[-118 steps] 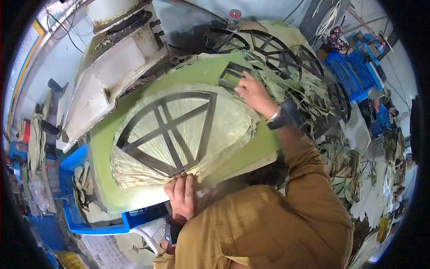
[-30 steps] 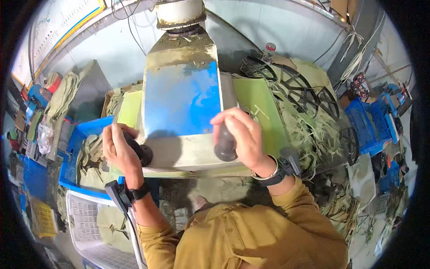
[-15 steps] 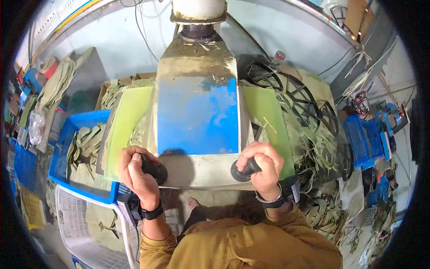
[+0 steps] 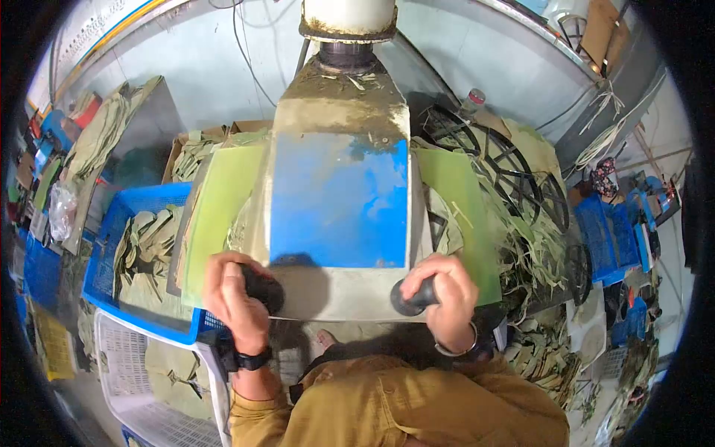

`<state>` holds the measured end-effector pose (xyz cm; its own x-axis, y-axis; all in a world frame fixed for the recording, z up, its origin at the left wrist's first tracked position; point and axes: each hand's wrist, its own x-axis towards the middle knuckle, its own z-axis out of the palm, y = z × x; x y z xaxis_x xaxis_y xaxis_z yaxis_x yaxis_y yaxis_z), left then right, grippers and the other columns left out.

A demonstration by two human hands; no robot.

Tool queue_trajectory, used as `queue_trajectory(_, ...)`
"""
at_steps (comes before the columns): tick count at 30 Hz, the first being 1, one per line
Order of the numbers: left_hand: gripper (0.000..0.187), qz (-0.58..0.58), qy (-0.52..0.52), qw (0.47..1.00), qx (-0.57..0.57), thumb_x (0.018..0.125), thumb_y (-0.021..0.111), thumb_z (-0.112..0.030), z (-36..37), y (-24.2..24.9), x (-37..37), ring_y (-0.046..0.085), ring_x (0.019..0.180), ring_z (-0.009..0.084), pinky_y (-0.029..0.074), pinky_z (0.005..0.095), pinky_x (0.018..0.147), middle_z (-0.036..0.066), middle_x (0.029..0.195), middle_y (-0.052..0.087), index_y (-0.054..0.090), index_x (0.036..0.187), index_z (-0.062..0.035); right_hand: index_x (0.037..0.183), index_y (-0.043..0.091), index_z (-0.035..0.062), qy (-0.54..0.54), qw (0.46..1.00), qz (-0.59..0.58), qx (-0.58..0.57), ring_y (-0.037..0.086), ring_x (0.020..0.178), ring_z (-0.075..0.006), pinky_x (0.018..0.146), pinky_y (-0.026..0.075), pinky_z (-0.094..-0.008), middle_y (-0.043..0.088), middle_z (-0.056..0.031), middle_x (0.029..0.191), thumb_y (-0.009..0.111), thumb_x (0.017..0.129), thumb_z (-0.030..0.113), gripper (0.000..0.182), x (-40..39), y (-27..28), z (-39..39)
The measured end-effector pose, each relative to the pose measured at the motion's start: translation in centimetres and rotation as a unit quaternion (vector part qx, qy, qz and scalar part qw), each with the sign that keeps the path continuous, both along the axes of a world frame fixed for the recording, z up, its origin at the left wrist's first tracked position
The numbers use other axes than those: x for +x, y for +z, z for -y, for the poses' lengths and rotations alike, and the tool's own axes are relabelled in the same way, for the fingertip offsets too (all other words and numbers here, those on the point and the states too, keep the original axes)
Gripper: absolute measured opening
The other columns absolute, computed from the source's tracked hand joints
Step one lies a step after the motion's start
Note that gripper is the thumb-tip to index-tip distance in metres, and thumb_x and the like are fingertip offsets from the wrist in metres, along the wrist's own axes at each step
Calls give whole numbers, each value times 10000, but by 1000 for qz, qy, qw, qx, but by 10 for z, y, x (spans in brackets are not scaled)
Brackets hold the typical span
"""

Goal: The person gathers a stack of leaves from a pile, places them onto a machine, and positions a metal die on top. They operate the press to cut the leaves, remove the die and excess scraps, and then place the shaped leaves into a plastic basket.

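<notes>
In the head view, a machine's swing-arm head with a worn blue panel (image 4: 339, 201) stands in front of me. Its pale metal front edge (image 4: 350, 294) carries a black handle on each side. My left hand (image 4: 234, 298) is closed around the left black handle (image 4: 266, 289), which its fingers partly cover. My right hand (image 4: 450, 294) wraps the right black handle (image 4: 413, 299), whose rounded end shows left of the fingers. Under the head, a light green board (image 4: 220, 216) sticks out on both sides. What lies beneath the head is hidden.
To the left, a blue basket (image 4: 95, 272) holds flat grey-green pieces, above a white basket (image 4: 112, 350). Black spoked wheels (image 4: 514, 167) and green scraps (image 4: 536, 253) lie to the right. More blue crates (image 4: 607, 231) stand at far right.
The view has shifted slightly, so the machine head sits a little lower and further right. Both hands stay on the handles; my right wrist has dropped and its grip has turned somewhat.
</notes>
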<state>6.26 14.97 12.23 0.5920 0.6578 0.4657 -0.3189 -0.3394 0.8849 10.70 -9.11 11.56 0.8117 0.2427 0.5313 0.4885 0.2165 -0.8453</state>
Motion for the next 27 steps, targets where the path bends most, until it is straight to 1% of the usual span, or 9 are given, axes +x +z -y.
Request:
queue_trajectory(2,323,-2,38,997,61,909,383,-193,-31,0,5,524,548,167,428,287,577,82,594,567,561,715,-5,1006,523,-55,23,995,80,-51,552,717,-171,682,468,-314,576,-110,800,412,894,37,182,-3,2,-16)
queue_trajectory(3,359,17,82,980,179,917,385,-222,-46,8,10,521,556,180,427,301,601,79,589,558,550,680,-11,1098,486,-47,66,989,109,-70,549,785,-182,719,464,-324,567,-116,890,432,893,30,226,-4,4,-27)
queue_trajectory(6,430,23,125,978,167,989,289,-271,-117,0,25,520,589,178,422,302,621,88,620,573,557,768,-17,1388,299,-44,185,972,108,-94,532,972,-304,885,430,-384,517,-194,1110,551,908,126,569,-9,6,-69)
queue_trajectory(9,333,73,192,976,-73,990,362,-294,-184,-21,25,599,875,205,456,293,754,103,988,627,567,983,-31,1440,216,-63,133,954,223,-152,422,1258,-386,1046,351,-425,397,-269,1371,613,897,230,733,-12,3,-88)
queue_trajectory(11,316,60,211,963,-154,978,422,-279,-153,-23,-12,579,1022,230,455,328,873,112,1127,586,533,1106,-12,1405,255,-99,93,942,247,-205,378,1302,-405,1078,314,-456,358,-287,1404,574,919,327,720,-7,-6,-80)
queue_trajectory(14,328,59,8,929,-366,970,457,-216,-156,-112,-63,552,1109,258,438,391,945,152,1106,585,495,1168,42,1361,313,-115,32,914,212,-344,364,1318,-407,1091,283,-479,379,-301,1386,536,931,384,696,5,-32,-65)
queue_trajectory(19,359,-58,-148,848,-506,952,506,-131,-74,-118,-53,475,1209,398,397,457,1035,264,1277,464,427,1234,78,1315,365,-113,50,873,211,-437,370,1307,-418,1091,282,-471,410,-298,1355,583,880,458,750,13,-64,-48)
queue_trajectory(25,349,-203,-180,811,-519,914,624,-294,-70,-84,26,608,797,262,515,394,713,160,961,644,570,1087,5,1288,389,-103,20,859,239,-453,412,1265,-418,1057,339,-459,460,-273,1297,686,794,440,792,10,-77,-51)
queue_trajectory(27,308,-272,-200,837,-431,895,649,-324,-73,-83,43,596,656,224,506,362,580,108,796,644,622,985,-31,1276,392,-111,0,836,268,-479,415,1263,-415,1055,343,-451,466,-276,1283,713,761,429,812,8,-80,-51)
